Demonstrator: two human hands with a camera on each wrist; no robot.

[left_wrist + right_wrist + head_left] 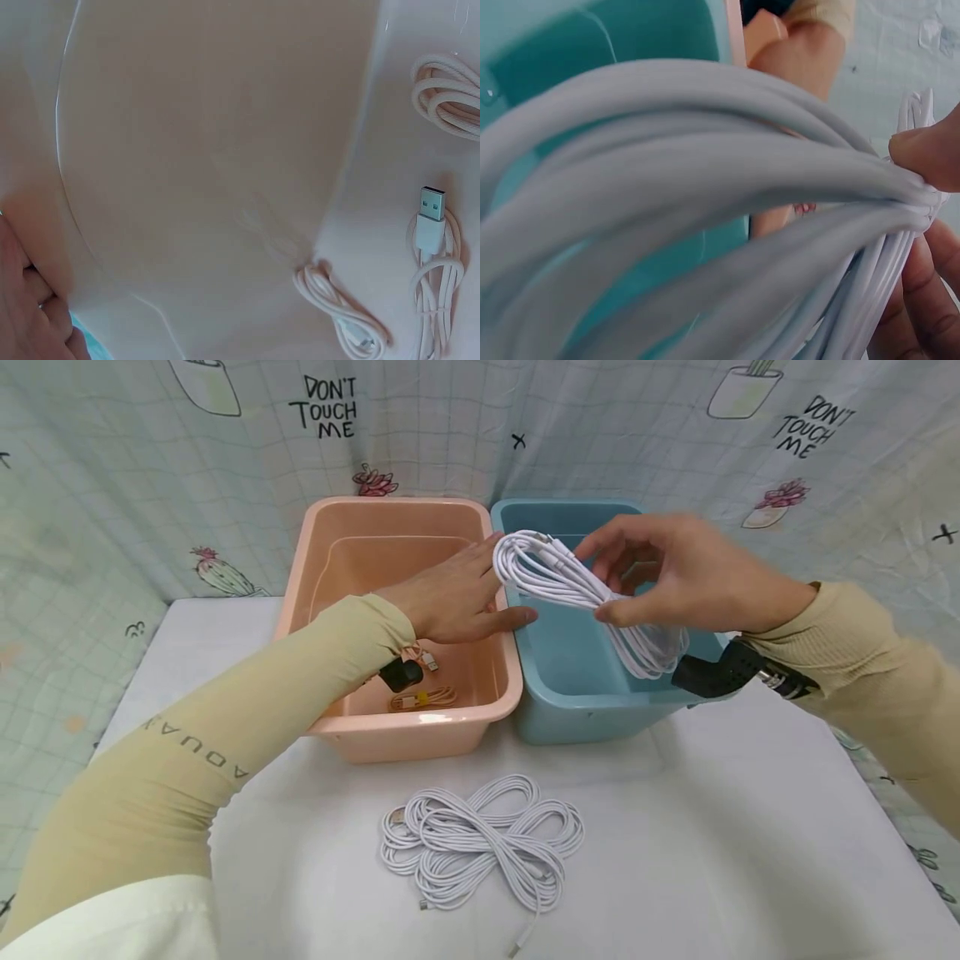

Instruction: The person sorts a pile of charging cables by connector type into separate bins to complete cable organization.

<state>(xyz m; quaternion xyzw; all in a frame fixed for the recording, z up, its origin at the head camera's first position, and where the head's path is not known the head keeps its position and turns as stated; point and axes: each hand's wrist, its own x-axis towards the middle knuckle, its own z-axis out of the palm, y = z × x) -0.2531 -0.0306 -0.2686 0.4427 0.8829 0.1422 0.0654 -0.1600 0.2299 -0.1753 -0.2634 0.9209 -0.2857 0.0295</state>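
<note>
My right hand (675, 572) pinches a coiled bundle of white cable (551, 568) between thumb and fingers, over the blue bin (585, 720). In the right wrist view the cable loops (667, 172) fan out from the pinched middle. My left hand (453, 597) lies at the right rim of the peach bin (408, 735), fingers extended, thumb pointing toward the blue bin. A second coil of white cable (483, 843) lies on the table in front of the bins, its plug ends loose.
Several small coiled cables lie inside the peach bin, among them a USB cable (431, 240) and another coil (341, 315). Both bins stand side by side on a white-covered table (712, 860), against a printed curtain (435, 427).
</note>
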